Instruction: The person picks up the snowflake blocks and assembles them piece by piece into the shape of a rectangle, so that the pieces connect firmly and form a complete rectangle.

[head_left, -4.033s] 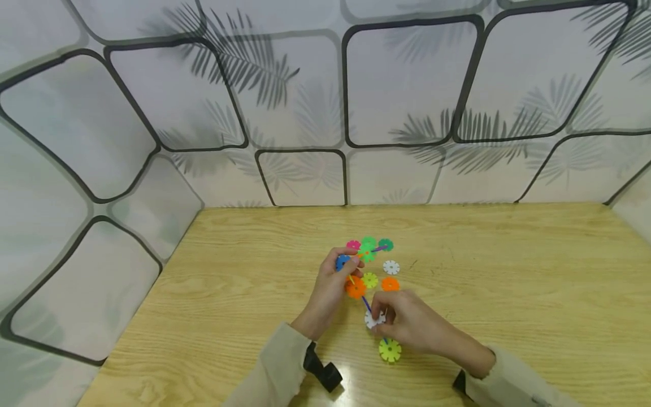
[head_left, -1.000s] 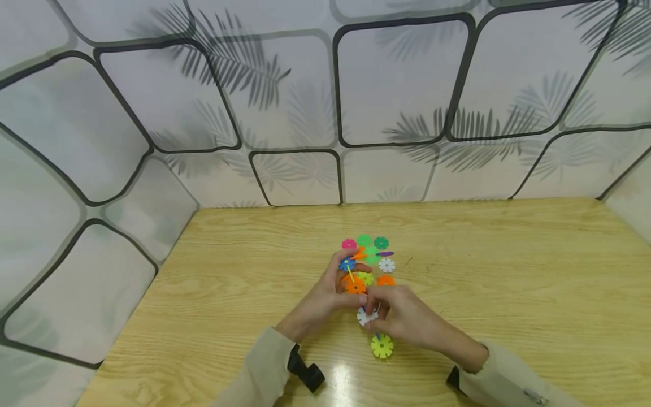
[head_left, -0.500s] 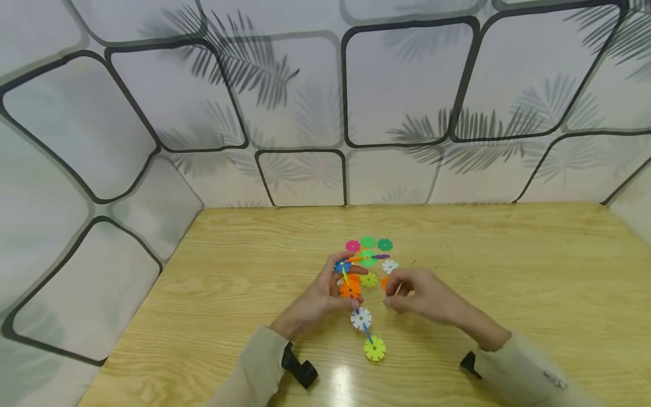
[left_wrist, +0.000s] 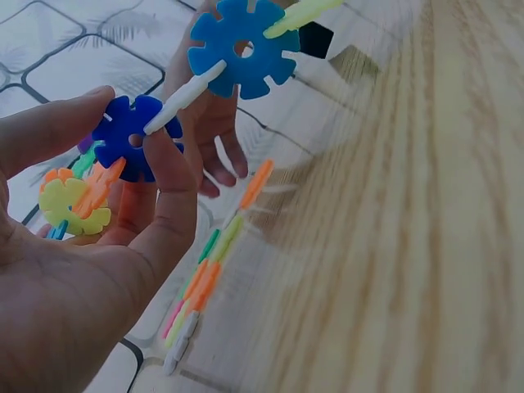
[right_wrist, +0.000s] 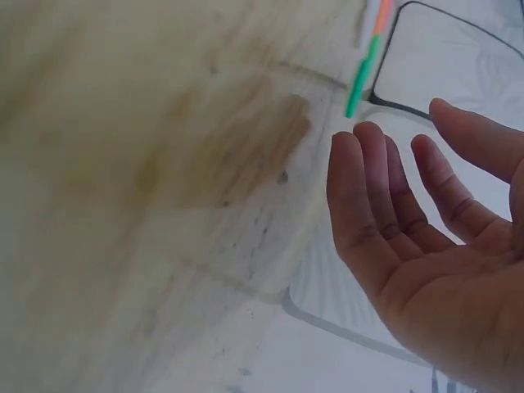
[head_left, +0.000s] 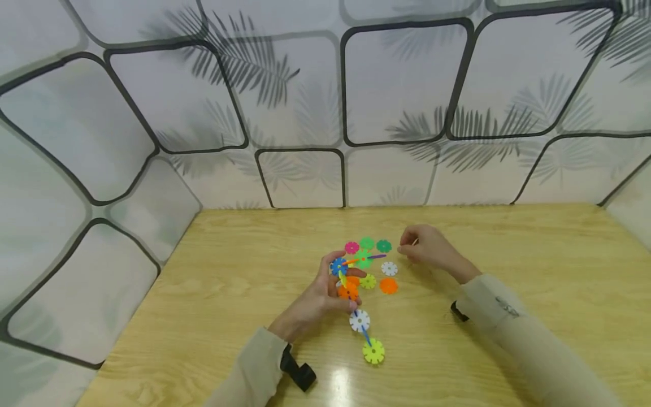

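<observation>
My left hand [head_left: 322, 297] holds a chain of interlocking notched flower discs. In the left wrist view its thumb and a finger pinch a dark blue disc [left_wrist: 123, 135], joined by an edge-on white disc [left_wrist: 184, 98] to a blue disc [left_wrist: 221, 53]. One end of the chain hangs toward the table's front with a white disc [head_left: 359, 320] and a yellow disc [head_left: 373, 351]. The other runs right through a light green disc [head_left: 363, 259] to an edge-on purple disc [head_left: 377, 256]. My right hand [head_left: 429, 249], fingers loosely bent around nothing, hovers right of a loose dark green disc [head_left: 383, 246].
Loose discs lie grouped on the wooden table [head_left: 244, 271] behind the chain: pink [head_left: 352, 247], green [head_left: 367, 242], white [head_left: 389, 268], yellow [head_left: 368, 281] and orange [head_left: 389, 286]. A patterned wall [head_left: 305, 175] borders the table's back and left.
The right hand has let go of the white disc in the chain and moved back and right, past the loose orange disc. The left hand keeps hold of the chain.
</observation>
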The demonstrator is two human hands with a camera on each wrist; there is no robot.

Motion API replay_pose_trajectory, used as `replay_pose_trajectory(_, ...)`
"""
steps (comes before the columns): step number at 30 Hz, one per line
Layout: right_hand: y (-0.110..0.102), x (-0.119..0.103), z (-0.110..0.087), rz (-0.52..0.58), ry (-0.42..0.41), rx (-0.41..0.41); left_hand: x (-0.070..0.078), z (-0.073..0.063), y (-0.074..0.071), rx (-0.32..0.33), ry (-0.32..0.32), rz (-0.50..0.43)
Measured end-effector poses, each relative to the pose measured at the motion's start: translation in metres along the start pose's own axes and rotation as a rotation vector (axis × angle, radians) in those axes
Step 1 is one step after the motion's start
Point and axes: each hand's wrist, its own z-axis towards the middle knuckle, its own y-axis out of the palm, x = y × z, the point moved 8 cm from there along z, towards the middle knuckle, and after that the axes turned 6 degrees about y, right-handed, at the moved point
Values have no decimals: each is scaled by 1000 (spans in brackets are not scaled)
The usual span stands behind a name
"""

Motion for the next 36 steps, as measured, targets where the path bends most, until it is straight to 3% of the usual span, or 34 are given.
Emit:
replay_pose_trajectory(5, 3, -3, 22, -132, -39, 37, -2, 3, 2, 11, -6, -36)
replay_pose_trajectory(9, 11, -4, 36, -208, -30, -18, -1, 7, 4, 20, 15, -74)
replay_pose_trajectory(14, 20, -3, 49, -298, -5, -94, -2, 8, 3, 23, 4, -49)
replay_pose_trajectory(21, 27, -5, 58, -386, -55, -119, -4, 13, 2, 14, -8, -28)
replay_pose_trajectory(28, 21, -2, 61, -316, -23, -96, -6, 18, -1, 32, -18, -12)
replay_pose_trajectory(36, 5, 1, 52, 34, -69, -135, -7, 25, -1, 67, -28, 17)
